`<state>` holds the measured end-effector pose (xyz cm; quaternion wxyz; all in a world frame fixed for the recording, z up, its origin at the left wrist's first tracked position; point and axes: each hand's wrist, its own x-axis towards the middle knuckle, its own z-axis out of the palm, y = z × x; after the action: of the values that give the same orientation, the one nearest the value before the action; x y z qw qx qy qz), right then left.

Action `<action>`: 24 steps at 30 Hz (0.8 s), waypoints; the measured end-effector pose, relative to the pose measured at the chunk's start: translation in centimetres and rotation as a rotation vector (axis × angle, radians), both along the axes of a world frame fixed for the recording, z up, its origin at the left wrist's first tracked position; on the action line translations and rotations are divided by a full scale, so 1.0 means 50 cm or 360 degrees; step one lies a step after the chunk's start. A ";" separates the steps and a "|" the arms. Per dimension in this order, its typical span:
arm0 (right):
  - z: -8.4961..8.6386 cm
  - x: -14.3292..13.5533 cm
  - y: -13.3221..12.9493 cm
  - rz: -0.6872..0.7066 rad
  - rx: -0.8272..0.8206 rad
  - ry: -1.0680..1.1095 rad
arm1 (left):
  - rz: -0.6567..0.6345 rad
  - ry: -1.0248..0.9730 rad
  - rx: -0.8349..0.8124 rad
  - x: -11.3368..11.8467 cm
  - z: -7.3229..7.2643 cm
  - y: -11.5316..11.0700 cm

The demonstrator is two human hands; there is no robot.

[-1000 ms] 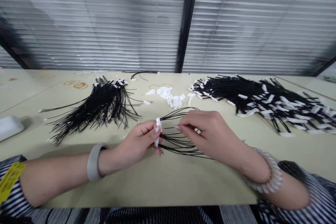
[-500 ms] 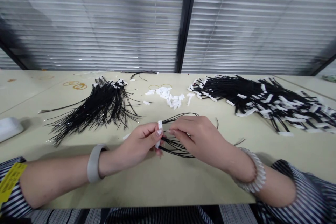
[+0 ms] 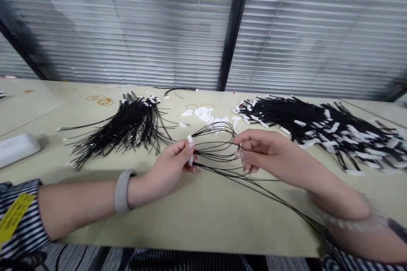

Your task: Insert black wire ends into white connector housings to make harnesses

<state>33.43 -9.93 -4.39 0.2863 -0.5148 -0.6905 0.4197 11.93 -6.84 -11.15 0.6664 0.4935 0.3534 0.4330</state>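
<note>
Between thumb and fingers, my left hand point(image 3: 176, 161) pinches a long white connector point(image 3: 190, 161), held upright above the table. Thin black wires point(image 3: 219, 148) come out of its right side; some loop back, others trail down toward my right forearm. To the right, my right hand point(image 3: 262, 152) has its fingers closed around the far ends of the looped wires. How many wires it grips cannot be made out.
A pile of black wires point(image 3: 127, 123) lies at the left, a larger one with white connectors point(image 3: 295, 114) at the right. Loose white connectors point(image 3: 203, 114) and yellow rubber bands point(image 3: 105, 101) lie on the table point(image 3: 190, 228). A white device point(image 3: 19, 149) sits far left.
My right hand has moved right, away from the connector, and the wires now show as loops between the hands. Several wires now trail toward my right forearm. The view has shifted slightly.
</note>
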 end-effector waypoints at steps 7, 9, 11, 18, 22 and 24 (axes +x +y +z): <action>-0.020 -0.001 0.011 0.0039 -0.0468 0.0738 | 0.0005 -0.0079 0.0040 0.002 -0.021 0.012; -0.038 -0.003 0.023 0.0038 -0.0513 0.0736 | 0.0042 -0.0133 0.0027 0.004 -0.020 0.016; -0.053 -0.005 0.033 -0.0014 -0.0520 0.0758 | 0.0077 -0.0192 -0.0004 0.005 -0.017 0.018; -0.060 0.003 0.045 -0.0055 -0.0119 -0.0165 | 0.0143 -0.0260 -0.0083 0.004 0.001 0.013; -0.051 0.010 0.040 -0.0103 0.0102 -0.0179 | 0.0104 -0.0179 -0.0081 0.004 0.006 0.006; -0.048 0.011 0.038 -0.0162 0.0032 0.0169 | 0.0081 -0.0161 -0.0086 0.004 0.008 0.004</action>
<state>33.98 -8.05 -6.80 0.3488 -0.5232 -0.6515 0.4244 12.11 -6.65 -10.75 0.6852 0.4436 0.3432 0.4646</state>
